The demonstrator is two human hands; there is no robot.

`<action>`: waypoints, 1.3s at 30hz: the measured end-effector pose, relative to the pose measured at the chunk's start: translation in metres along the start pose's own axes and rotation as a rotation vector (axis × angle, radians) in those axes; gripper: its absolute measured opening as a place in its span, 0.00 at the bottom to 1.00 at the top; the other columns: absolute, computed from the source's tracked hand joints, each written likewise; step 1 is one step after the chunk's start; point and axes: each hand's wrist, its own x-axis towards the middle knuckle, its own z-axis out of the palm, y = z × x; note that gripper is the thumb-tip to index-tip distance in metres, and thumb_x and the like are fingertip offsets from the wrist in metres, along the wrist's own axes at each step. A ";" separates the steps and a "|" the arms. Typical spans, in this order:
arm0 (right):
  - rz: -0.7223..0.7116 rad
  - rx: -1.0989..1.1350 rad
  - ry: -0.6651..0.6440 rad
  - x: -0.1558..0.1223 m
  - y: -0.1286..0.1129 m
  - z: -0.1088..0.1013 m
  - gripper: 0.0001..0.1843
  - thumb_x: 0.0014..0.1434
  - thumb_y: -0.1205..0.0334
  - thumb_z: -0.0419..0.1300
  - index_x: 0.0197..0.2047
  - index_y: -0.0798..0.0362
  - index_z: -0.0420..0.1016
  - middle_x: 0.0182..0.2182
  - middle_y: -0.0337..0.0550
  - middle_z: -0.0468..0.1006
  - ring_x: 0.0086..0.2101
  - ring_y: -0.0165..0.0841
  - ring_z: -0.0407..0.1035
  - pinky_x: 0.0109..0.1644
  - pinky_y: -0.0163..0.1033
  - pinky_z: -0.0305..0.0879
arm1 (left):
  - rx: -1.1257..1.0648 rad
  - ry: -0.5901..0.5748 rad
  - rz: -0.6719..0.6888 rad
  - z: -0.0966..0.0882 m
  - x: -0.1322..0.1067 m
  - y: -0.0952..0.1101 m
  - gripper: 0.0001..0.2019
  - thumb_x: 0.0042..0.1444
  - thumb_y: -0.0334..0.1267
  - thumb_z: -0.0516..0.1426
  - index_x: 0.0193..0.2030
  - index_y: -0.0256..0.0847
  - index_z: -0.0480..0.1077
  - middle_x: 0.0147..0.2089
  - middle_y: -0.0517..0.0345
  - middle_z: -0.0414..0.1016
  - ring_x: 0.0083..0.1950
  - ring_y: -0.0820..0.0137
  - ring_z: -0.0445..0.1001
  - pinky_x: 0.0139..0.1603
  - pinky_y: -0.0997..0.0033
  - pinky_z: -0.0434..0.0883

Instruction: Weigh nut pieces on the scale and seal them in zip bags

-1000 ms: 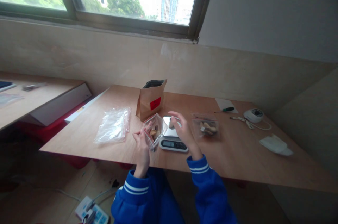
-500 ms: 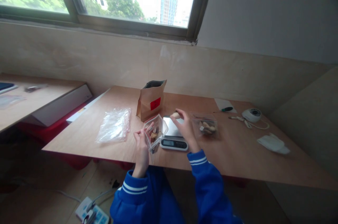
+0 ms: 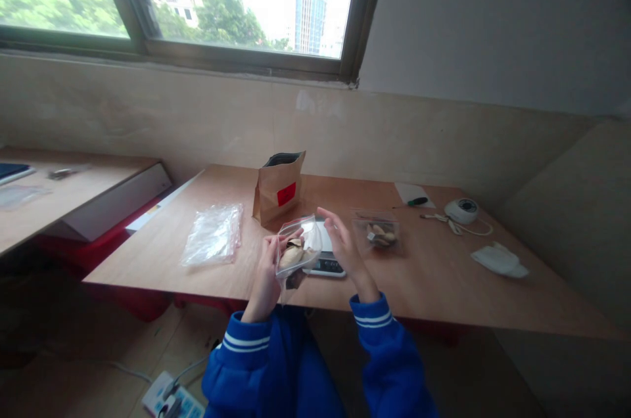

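My left hand (image 3: 265,277) grips a clear zip bag (image 3: 316,232) by its left side, thumb and fingers closed on the plastic. Several pale tan and dark pieces (image 3: 292,255), perhaps dried mushrooms, lie inside it. Just right of the bag's mouth, my right hand (image 3: 346,250) has its fingers apart with nothing in them. Beneath both is a white digital scale (image 3: 329,266), its metal plate partly hidden by the bag and hand. A second clear bag (image 3: 382,234) of similar pieces lies right of the scale.
A brown paper pouch (image 3: 279,191) with a red label stands open behind the scale. Flat clear bags (image 3: 213,234) lie left. To the right are a screwdriver (image 3: 418,202) on paper, a white dome camera (image 3: 461,211) with cable, and a white cloth-like item (image 3: 499,261).
The pale piece that was in my right fingers is no longer there, and those fingers have spread. The bag in my left hand has turned, showing more pale pieces. My view has shifted slightly.
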 end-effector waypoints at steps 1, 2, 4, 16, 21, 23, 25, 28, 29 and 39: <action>0.023 0.030 0.000 -0.002 0.002 0.000 0.25 0.65 0.44 0.49 0.57 0.49 0.70 0.57 0.47 0.72 0.56 0.38 0.65 0.60 0.45 0.61 | -0.034 -0.050 -0.076 0.000 -0.001 0.002 0.14 0.57 0.49 0.57 0.40 0.39 0.67 0.49 0.43 0.77 0.51 0.56 0.76 0.51 0.54 0.73; 0.041 0.058 -0.011 -0.004 0.004 0.001 0.25 0.64 0.44 0.49 0.55 0.50 0.71 0.55 0.48 0.73 0.54 0.39 0.67 0.58 0.46 0.62 | -0.057 -0.088 -0.148 0.000 -0.002 0.004 0.14 0.57 0.50 0.56 0.40 0.40 0.67 0.50 0.44 0.77 0.51 0.56 0.77 0.50 0.54 0.73; 0.055 0.111 -0.036 -0.008 0.004 0.002 0.24 0.63 0.44 0.50 0.49 0.52 0.76 0.49 0.48 0.78 0.49 0.39 0.71 0.54 0.46 0.66 | -0.068 -0.116 -0.238 -0.001 -0.004 0.009 0.15 0.56 0.50 0.56 0.41 0.41 0.69 0.50 0.45 0.77 0.49 0.55 0.77 0.47 0.55 0.74; 0.146 0.231 0.773 -0.030 0.004 0.005 0.22 0.59 0.42 0.56 0.30 0.55 0.69 0.20 0.35 0.68 0.19 0.26 0.60 0.24 0.33 0.58 | 0.099 -0.264 0.007 0.000 -0.027 0.017 0.27 0.50 0.54 0.61 0.52 0.39 0.72 0.58 0.45 0.72 0.58 0.55 0.70 0.59 0.58 0.67; 0.115 0.131 0.723 -0.042 -0.006 0.006 0.23 0.61 0.42 0.53 0.34 0.55 0.71 0.23 0.43 0.76 0.24 0.32 0.69 0.29 0.36 0.64 | 0.368 -0.052 0.169 0.008 -0.026 0.014 0.15 0.52 0.47 0.62 0.40 0.37 0.75 0.40 0.50 0.80 0.42 0.63 0.77 0.44 0.67 0.73; 0.093 0.115 0.668 -0.047 -0.010 0.011 0.22 0.61 0.43 0.54 0.37 0.56 0.72 0.26 0.46 0.79 0.27 0.36 0.72 0.32 0.38 0.67 | 0.429 0.014 0.249 0.013 -0.025 0.011 0.14 0.53 0.47 0.61 0.38 0.38 0.75 0.38 0.52 0.80 0.40 0.64 0.77 0.42 0.70 0.73; 0.082 0.126 0.593 -0.051 -0.013 0.016 0.21 0.60 0.44 0.55 0.41 0.55 0.73 0.29 0.47 0.81 0.29 0.37 0.74 0.33 0.39 0.69 | 0.515 0.061 0.306 0.018 -0.026 0.009 0.12 0.54 0.46 0.60 0.37 0.40 0.75 0.37 0.54 0.79 0.40 0.65 0.78 0.40 0.71 0.72; 0.085 0.132 0.574 -0.054 -0.015 0.016 0.20 0.59 0.44 0.57 0.40 0.55 0.72 0.31 0.49 0.82 0.30 0.38 0.75 0.33 0.40 0.70 | 0.558 0.186 0.399 0.025 -0.030 0.010 0.10 0.56 0.46 0.58 0.36 0.41 0.73 0.34 0.57 0.78 0.36 0.68 0.77 0.37 0.73 0.72; 0.092 0.136 0.591 -0.055 -0.016 0.015 0.20 0.59 0.44 0.57 0.39 0.55 0.72 0.31 0.49 0.82 0.29 0.38 0.75 0.33 0.40 0.70 | 0.528 0.248 0.443 0.027 -0.031 0.011 0.10 0.57 0.45 0.57 0.35 0.41 0.72 0.33 0.58 0.77 0.35 0.69 0.76 0.36 0.73 0.72; 0.173 0.195 0.647 -0.064 -0.024 -0.001 0.24 0.57 0.41 0.58 0.40 0.56 0.72 0.29 0.50 0.82 0.23 0.36 0.74 0.28 0.39 0.69 | 0.440 0.250 0.437 0.024 -0.028 0.015 0.12 0.60 0.47 0.53 0.36 0.41 0.68 0.30 0.61 0.72 0.31 0.72 0.73 0.35 0.73 0.70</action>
